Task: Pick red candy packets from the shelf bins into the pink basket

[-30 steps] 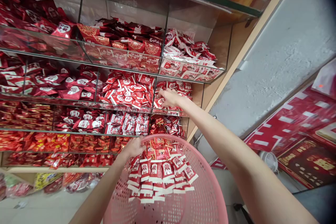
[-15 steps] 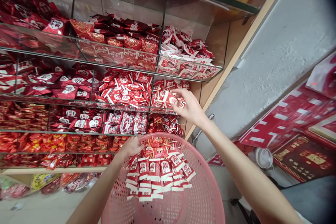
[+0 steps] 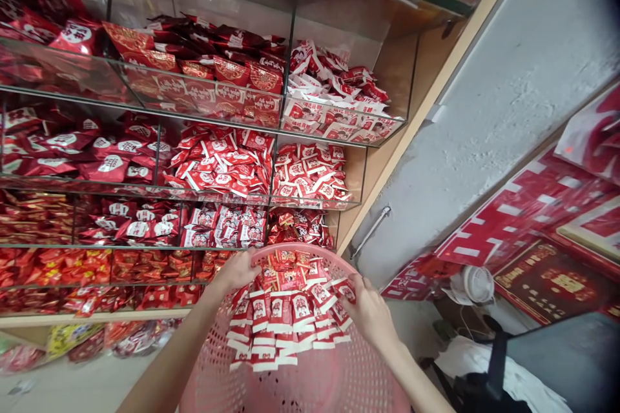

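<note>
While holding the pink perforated basket (image 3: 358, 377) by its far-left rim with the left hand (image 3: 241, 270) curled tightly around the edge, pinches one small red-and-white packet (image 3: 346, 290) between nearly closed thumb and fingers of the right hand (image 3: 371, 310), over the basket's right side. Inside, just beside: overlapping rows of similar packets (image 3: 281, 313). Farther off: glass-fronted wooden shelves (image 3: 378, 171), stocked with red wrapped packets (image 3: 225, 168). To their right: a grey wall (image 3: 484, 90).

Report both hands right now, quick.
Left hand: closed, holding the pink basket.
Right hand: closed, holding a red-and-white packet.
</note>
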The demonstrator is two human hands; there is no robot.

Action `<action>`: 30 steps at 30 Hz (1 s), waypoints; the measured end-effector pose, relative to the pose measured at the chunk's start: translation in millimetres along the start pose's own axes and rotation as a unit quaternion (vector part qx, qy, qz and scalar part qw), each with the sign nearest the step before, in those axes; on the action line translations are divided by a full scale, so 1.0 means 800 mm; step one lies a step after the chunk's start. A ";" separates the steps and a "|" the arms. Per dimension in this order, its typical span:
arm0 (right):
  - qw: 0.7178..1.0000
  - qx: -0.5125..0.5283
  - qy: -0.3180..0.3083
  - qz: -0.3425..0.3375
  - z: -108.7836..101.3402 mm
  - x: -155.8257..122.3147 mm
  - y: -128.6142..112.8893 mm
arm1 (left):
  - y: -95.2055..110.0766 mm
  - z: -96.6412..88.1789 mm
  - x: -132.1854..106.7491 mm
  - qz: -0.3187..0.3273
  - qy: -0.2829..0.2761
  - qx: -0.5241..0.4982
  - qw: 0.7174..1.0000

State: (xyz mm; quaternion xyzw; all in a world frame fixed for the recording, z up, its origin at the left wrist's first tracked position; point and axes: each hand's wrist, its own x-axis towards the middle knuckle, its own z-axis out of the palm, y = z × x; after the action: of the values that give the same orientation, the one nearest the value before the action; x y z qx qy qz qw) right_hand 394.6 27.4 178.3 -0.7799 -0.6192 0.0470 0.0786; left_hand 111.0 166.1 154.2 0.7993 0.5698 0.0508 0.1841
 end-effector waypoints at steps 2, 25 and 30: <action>1.000 -0.016 -0.012 0.017 0.001 0.001 -0.005 | 0.000 0.000 0.000 0.000 0.002 -0.001 1.000; 0.893 -0.035 0.018 -0.449 0.024 0.005 -0.173 | -0.012 0.013 0.010 0.006 0.015 -0.090 0.996; 0.845 -0.086 0.031 -0.527 0.079 0.017 -0.224 | -0.013 0.011 0.015 0.016 0.025 -0.147 0.989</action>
State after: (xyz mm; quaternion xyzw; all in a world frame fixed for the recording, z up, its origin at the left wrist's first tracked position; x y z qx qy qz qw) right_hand 215.0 84.0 148.6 -0.3414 -0.9356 -0.0785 0.0435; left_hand 108.3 178.0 140.8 0.7710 0.5479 0.1571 0.2841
